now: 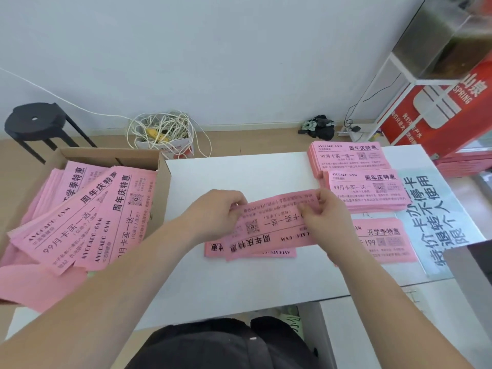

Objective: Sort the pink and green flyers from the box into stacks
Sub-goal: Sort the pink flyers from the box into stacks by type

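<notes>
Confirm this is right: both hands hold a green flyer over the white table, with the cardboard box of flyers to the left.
Not quite: the flyer held by the left hand and right hand is pink, not green, as the head view shows. The white table and cardboard box are as stated.

The pink paper flyers in the brown cardboard box (87, 209) read "AVOCADO GYM" and "99月卡买一送一". The near right pink flyer stack on the white table (383, 241) shows "开学季特惠" and "199". The red carton (452, 110) reads "SPRING".
</notes>
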The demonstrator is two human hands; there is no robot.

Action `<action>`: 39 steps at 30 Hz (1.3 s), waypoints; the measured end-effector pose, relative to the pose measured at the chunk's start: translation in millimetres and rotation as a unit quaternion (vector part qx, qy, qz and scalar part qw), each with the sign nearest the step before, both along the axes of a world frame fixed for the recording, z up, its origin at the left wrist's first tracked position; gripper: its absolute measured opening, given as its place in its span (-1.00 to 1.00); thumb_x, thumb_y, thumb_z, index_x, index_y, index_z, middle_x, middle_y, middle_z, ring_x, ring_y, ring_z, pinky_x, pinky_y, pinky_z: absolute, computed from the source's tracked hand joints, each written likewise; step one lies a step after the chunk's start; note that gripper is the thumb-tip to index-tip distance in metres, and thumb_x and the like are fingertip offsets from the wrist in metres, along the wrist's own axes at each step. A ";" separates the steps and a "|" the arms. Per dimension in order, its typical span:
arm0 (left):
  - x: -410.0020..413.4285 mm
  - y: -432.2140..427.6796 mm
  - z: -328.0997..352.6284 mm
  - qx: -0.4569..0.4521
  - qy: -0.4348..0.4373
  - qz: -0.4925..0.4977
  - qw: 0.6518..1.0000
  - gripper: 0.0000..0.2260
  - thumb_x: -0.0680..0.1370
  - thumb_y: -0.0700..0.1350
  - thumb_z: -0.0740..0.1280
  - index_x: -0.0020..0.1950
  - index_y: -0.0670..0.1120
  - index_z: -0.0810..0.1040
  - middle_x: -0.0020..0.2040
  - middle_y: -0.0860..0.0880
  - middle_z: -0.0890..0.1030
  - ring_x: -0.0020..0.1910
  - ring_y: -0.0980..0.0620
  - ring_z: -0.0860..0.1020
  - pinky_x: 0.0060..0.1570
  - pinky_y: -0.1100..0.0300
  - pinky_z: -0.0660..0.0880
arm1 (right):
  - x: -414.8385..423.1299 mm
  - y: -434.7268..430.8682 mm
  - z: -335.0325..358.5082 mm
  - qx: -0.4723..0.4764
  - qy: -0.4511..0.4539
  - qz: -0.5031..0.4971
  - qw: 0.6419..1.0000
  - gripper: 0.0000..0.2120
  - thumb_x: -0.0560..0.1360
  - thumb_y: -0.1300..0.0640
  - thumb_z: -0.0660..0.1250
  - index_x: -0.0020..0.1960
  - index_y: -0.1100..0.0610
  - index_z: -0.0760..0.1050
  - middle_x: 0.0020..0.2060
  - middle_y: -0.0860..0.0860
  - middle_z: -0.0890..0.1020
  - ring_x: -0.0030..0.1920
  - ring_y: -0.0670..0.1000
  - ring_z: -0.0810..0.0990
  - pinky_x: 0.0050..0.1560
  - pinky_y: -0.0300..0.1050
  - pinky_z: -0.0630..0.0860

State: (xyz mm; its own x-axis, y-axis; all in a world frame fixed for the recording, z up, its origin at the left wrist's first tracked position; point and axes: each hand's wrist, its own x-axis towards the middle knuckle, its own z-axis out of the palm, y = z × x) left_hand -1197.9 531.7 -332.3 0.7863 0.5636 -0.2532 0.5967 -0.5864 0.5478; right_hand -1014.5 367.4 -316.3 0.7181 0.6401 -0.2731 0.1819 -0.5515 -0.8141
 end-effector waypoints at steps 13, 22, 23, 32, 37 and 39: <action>-5.1 -12.3 -57.8 0.072 0.207 0.045 0.975 -0.51 0.49 0.23 0.36 0.34 0.12 0.31 0.21 0.02 0.42 0.21 -0.06 0.45 0.08 0.00 0.49 | 24.6 14.1 -14.9 -0.189 0.013 0.107 0.976 -0.94 0.59 0.20 0.32 -0.04 0.07 0.51 -0.09 0.08 0.68 -0.15 0.10 0.70 -0.10 0.14 0.70; -45.1 -57.6 -62.4 -0.073 0.030 0.252 0.965 -0.78 0.65 0.10 0.20 0.16 -0.02 0.42 -0.13 0.05 0.59 -0.19 0.03 0.60 -0.19 0.02 0.59 | 39.6 20.0 -14.5 -0.072 0.046 -0.028 0.996 -0.89 0.58 0.24 0.31 0.01 0.06 0.56 -0.07 0.10 0.71 -0.04 0.17 0.71 0.01 0.23 0.67; -42.5 -62.9 -57.9 -0.111 0.010 0.264 0.958 -0.82 0.66 0.05 0.22 0.17 -0.03 0.41 -0.13 0.03 0.61 -0.18 0.06 0.61 -0.19 0.04 0.59 | 40.8 21.6 -11.2 -0.046 0.041 -0.056 0.996 -0.89 0.59 0.24 0.31 0.00 0.06 0.55 -0.07 0.08 0.70 -0.04 0.16 0.70 0.00 0.19 0.67; -27.6 -87.9 -50.4 -0.300 -0.033 0.281 0.911 -0.63 0.60 -0.19 0.23 0.41 0.00 0.43 -0.07 -0.01 0.67 -0.10 0.04 0.68 0.04 -0.01 0.65 | 15.8 21.1 -31.2 0.084 0.181 -0.287 0.937 -0.92 0.61 0.24 0.33 0.03 0.08 0.53 -0.01 0.13 0.72 -0.09 0.13 0.72 -0.16 0.07 0.68; -12.0 -50.3 -43.1 -0.066 -0.034 0.150 0.986 -0.75 0.61 -0.12 0.28 0.28 -0.06 0.55 0.14 0.03 0.57 0.06 0.03 0.58 0.13 0.09 0.52 | 20.6 12.9 -30.7 0.138 0.209 -0.356 0.901 -0.87 0.62 0.24 0.31 0.11 0.07 0.54 -0.04 0.02 0.72 -0.13 0.04 0.72 -0.19 0.03 0.70; 14.7 -49.3 -37.0 -0.044 -0.054 0.059 0.996 -0.73 0.64 -0.09 0.25 0.33 -0.05 0.54 0.25 0.02 0.54 0.21 0.02 0.52 0.23 0.07 0.46 | 21.9 10.4 -27.5 0.159 0.224 -0.367 0.889 -0.87 0.62 0.23 0.31 0.11 0.05 0.53 -0.04 0.01 0.72 -0.13 0.03 0.71 -0.06 0.15 0.70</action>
